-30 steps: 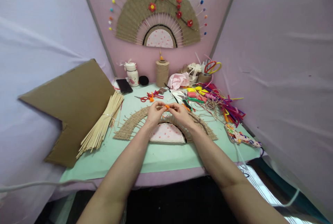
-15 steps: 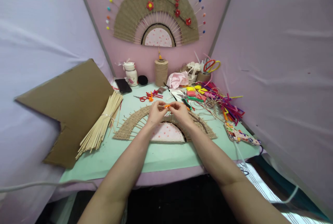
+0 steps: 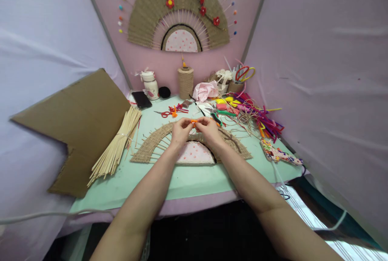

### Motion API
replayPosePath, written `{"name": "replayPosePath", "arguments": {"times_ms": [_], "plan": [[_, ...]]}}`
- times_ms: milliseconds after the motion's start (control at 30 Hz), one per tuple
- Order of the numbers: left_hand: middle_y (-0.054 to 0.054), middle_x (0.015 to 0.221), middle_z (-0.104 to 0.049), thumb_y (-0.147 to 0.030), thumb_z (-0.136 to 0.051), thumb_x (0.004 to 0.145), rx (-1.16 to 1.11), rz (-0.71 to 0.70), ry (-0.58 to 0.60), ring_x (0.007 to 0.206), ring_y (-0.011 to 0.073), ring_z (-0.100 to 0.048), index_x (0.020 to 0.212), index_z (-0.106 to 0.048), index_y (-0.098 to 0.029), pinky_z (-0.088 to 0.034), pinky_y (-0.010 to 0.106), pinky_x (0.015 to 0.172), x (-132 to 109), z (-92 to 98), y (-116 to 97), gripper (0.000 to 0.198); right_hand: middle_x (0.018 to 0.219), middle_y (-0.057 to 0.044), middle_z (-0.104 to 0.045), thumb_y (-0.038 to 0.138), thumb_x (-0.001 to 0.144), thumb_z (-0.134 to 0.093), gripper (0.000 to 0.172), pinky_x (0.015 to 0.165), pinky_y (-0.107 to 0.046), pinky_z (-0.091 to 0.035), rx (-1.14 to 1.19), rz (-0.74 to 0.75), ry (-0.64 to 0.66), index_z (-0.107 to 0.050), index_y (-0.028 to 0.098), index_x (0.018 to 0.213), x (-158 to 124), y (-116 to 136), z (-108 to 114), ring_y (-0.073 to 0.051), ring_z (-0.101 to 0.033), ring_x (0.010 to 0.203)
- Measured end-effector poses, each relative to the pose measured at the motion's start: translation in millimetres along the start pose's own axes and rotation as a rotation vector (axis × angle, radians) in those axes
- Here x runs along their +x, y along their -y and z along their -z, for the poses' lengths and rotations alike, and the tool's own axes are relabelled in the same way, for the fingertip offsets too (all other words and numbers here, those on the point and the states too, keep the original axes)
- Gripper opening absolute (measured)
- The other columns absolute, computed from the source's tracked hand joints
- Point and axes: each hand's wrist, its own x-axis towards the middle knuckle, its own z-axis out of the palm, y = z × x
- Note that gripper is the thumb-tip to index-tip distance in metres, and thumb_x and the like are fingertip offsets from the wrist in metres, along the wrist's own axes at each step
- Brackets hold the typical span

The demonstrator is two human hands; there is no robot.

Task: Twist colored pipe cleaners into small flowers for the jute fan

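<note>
A small orange piece (image 3: 194,121), which looks like bent pipe cleaner, is pinched between my two hands. My left hand (image 3: 181,129) grips its left side with thumb and forefinger, and my right hand (image 3: 207,129) does the same on the right. Fingers cover most of its shape. Just under both hands lies a half-round woven twine fan (image 3: 154,143) with thin sticks through it and a pink-dotted white centre (image 3: 195,154). A brown twig (image 3: 233,139) rests on the fan's right side. Beyond my left hand are red-handled scissors (image 3: 165,114) and a twisted orange pipe cleaner (image 3: 173,111).
At left, a bundle of thin sticks (image 3: 117,146) lies by a cardboard sheet (image 3: 75,127). Behind stand a bottle (image 3: 150,85) and a twine spool (image 3: 185,83). Green-handled pliers (image 3: 226,112), colourful pipe cleaners (image 3: 266,121) and a patterned glue gun (image 3: 280,154) are at right. A finished fan (image 3: 145,22) hangs behind.
The camera view has shifted slightly. My fingertips have drawn closer together around the orange piece, and the hands otherwise stay above the fan.
</note>
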Motion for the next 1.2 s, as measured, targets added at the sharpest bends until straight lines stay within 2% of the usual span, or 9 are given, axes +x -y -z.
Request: {"name": "replayPosePath", "arguments": {"times_ms": [533, 800, 933, 1200], "plan": [[0.003, 0.071, -0.068, -0.019, -0.063, 0.064, 0.042, 0.035, 0.010, 0.067, 0.0143, -0.061, 0.074, -0.067, -0.014, -0.048, 0.028, 0.070, 4.6, 3.0, 7.3, 0.012, 0.059, 0.003, -0.057, 0.022, 0.061, -0.059, 0.007, 0.052, -0.023, -0.039, -0.043, 0.035, -0.002, -0.058, 0.018, 0.065, -0.9, -0.9, 0.9, -0.010, -0.048, 0.052], [0.004, 0.073, -0.068, -0.025, -0.070, 0.061, -0.059, 0.107, -0.016, 0.067, 0.0141, -0.062, 0.078, -0.064, -0.014, -0.048, 0.027, 0.067, 3.6, 0.8, -0.9, 0.021, 0.061, 0.001, -0.061, 0.026, 0.062, -0.061, 0.013, 0.056, -0.024, -0.044, 0.003, -0.043, -0.009, -0.062, 0.017, 0.072, -2.1, 3.0, 1.5, -0.010, -0.052, 0.054], [0.004, 0.072, -0.068, -0.026, -0.069, 0.062, -0.027, 0.103, -0.007, 0.066, 0.0136, -0.060, 0.076, -0.065, -0.014, -0.047, 0.027, 0.067, 3.9, 2.0, -1.8, 0.019, 0.065, -0.001, -0.063, 0.029, 0.064, -0.061, 0.016, 0.059, -0.026, -0.047, 0.004, -0.075, 0.018, -0.063, 0.017, 0.074, -2.7, 5.6, 3.2, -0.012, -0.056, 0.058], [0.003, 0.069, -0.066, -0.024, -0.066, 0.064, 0.088, 0.073, 0.025, 0.063, 0.0126, -0.058, 0.074, -0.066, -0.014, -0.045, 0.026, 0.065, 3.6, 2.8, 0.9, 0.015, 0.069, -0.002, -0.065, 0.030, 0.066, -0.060, 0.015, 0.065, -0.027, -0.045, -0.224, 0.101, 0.031, -0.065, 0.017, 0.071, 0.9, 6.8, 9.1, -0.015, -0.058, 0.066]]}}
